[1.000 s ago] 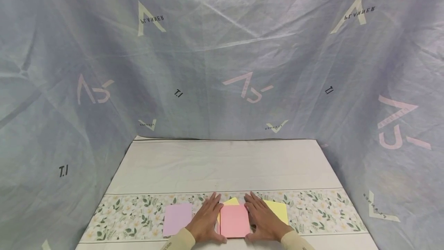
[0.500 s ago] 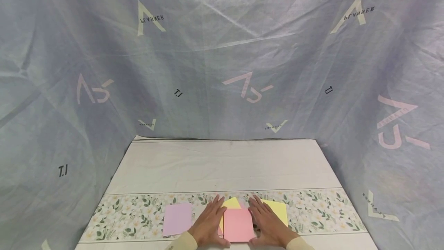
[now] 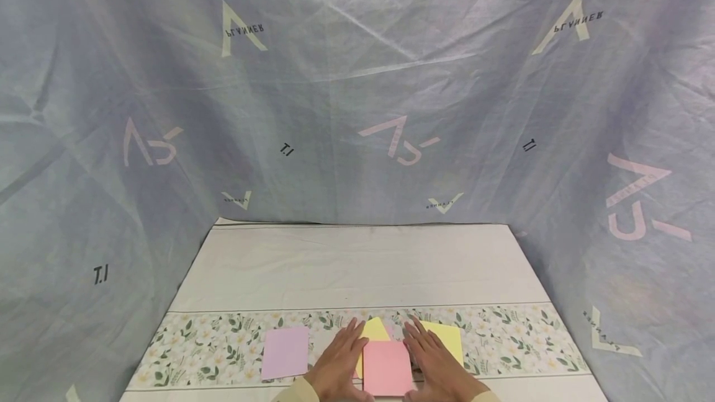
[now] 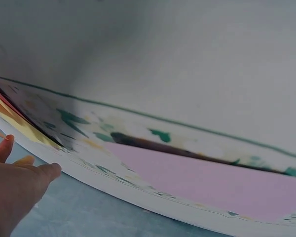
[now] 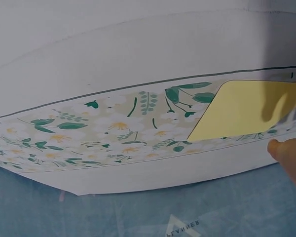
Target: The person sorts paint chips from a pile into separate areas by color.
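Observation:
A pink paper square [image 3: 387, 368] is between my two hands at the near edge of the floral strip. My left hand [image 3: 337, 361] holds its left side, index finger by the far corner and thumb by the near one. On the opposite side, my right hand [image 3: 436, 361] grips it in the same way. Behind the square, a yellow sheet [image 3: 375, 329] pokes out, partly covered, with slivers of pink and orange around it. In the left wrist view, layered coloured sheets [image 4: 32, 131] lie close to the fingers. My right thumb [image 5: 281, 149] shows in the right wrist view.
To the left lies a lilac square [image 3: 285, 352]. Another yellow sheet [image 3: 449, 343] sits beyond my right hand, which partly covers it. The white cloth with a flowered band [image 3: 519, 340] covers the table, and grey-blue sheeting [image 3: 357, 92] hangs on three sides.
Both hands have moved toward the body and a little right, bringing the pink square along. More of the yellow sheet behind it shows. The lilac square and right-hand yellow sheet stay put.

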Demonstrator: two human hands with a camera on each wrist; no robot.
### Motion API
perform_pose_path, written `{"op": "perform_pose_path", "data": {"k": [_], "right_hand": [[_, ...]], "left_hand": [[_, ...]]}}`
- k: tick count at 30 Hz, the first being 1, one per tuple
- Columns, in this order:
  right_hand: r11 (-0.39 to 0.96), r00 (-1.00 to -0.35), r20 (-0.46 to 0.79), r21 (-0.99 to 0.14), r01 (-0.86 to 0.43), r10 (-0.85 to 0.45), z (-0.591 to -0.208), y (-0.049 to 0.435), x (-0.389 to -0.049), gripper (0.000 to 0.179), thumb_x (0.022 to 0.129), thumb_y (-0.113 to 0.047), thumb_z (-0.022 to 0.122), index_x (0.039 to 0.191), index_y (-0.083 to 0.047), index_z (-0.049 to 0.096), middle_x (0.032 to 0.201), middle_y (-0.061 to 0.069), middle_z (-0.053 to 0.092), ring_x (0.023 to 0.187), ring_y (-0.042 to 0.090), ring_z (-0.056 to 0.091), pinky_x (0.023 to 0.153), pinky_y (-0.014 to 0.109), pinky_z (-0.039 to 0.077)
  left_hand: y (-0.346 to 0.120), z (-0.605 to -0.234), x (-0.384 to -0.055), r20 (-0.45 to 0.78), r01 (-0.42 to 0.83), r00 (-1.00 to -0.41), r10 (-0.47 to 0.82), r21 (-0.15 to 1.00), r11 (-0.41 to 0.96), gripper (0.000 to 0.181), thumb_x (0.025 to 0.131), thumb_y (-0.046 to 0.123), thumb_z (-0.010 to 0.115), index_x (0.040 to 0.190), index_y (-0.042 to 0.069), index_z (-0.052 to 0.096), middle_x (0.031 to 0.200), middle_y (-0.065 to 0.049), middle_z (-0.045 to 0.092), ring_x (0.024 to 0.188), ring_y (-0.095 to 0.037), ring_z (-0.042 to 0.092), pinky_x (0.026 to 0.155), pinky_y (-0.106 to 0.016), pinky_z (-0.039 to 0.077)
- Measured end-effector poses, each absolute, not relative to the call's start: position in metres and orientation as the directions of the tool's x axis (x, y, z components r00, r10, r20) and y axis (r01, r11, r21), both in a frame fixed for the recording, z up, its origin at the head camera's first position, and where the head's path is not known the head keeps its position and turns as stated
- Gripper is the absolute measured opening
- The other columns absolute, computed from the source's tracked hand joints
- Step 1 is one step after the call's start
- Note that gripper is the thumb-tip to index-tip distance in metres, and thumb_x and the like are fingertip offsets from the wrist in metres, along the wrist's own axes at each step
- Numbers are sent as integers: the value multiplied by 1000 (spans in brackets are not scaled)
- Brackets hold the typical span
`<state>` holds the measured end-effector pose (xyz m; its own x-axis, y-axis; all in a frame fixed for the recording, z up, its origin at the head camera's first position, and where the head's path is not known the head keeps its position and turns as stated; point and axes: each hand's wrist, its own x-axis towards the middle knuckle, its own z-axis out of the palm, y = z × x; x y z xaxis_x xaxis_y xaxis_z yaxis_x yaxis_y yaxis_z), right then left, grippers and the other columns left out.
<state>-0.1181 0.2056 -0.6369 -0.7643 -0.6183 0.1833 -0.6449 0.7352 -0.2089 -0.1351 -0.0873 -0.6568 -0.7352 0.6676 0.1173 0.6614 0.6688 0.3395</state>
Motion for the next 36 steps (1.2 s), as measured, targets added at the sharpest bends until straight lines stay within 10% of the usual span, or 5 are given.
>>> {"op": "perform_pose_path", "data": {"k": [10, 19, 26, 30, 36], "right_hand": [[725, -699, 348, -73, -685, -625, -641, 211, -111, 107, 86, -85, 23, 143, 2, 49, 150, 21, 46, 136, 43, 45, 96, 52, 45], [762, -731, 324, -43, -646, -601, -640, 215, -102, 103, 75, -81, 60, 141, -2, 52, 148, 19, 50, 134, 41, 47, 97, 46, 44], [783, -741, 342, -23, -622, -578, -644, 218, -97, 95, 79, -75, 62, 141, -5, 53, 148, 15, 51, 137, 33, 45, 117, 25, 17], [785, -748, 321, -20, -619, -581, -646, 219, -94, 99, 75, -80, 62, 141, -7, 52, 149, 15, 49, 138, 34, 44, 110, 35, 32], [789, -764, 286, -40, -613, -578, -646, 222, -89, 95, 76, -83, 57, 140, -12, 53, 151, 13, 48, 137, 36, 45, 100, 47, 44]], "left_hand": [[-83, -663, -132, 249, 753, -658, 710, 231, 617, 108, 71, 87, 59, 141, 6, 49, 158, -22, 33, 145, -43, 31, 113, -52, 39], [-81, -667, -129, 279, 784, -621, 733, 229, 577, 103, 74, 83, 61, 141, 6, 46, 156, -24, 35, 143, -45, 34, 108, -54, 43], [-81, -670, -127, 332, 815, -579, 745, 200, 544, 106, 66, 73, 76, 140, 3, 47, 152, -28, 39, 139, -47, 39, 105, -53, 46], [-81, -672, -125, 387, 826, -553, 738, 137, 546, 106, 62, 72, 80, 137, 2, 50, 149, -28, 43, 136, -47, 43, 103, -51, 47], [-77, -668, -119, 287, 751, -654, 700, 361, 553, 78, 97, 58, 53, 146, -3, 42, 153, -27, 38, 142, -43, 36, 115, -47, 36]]}}
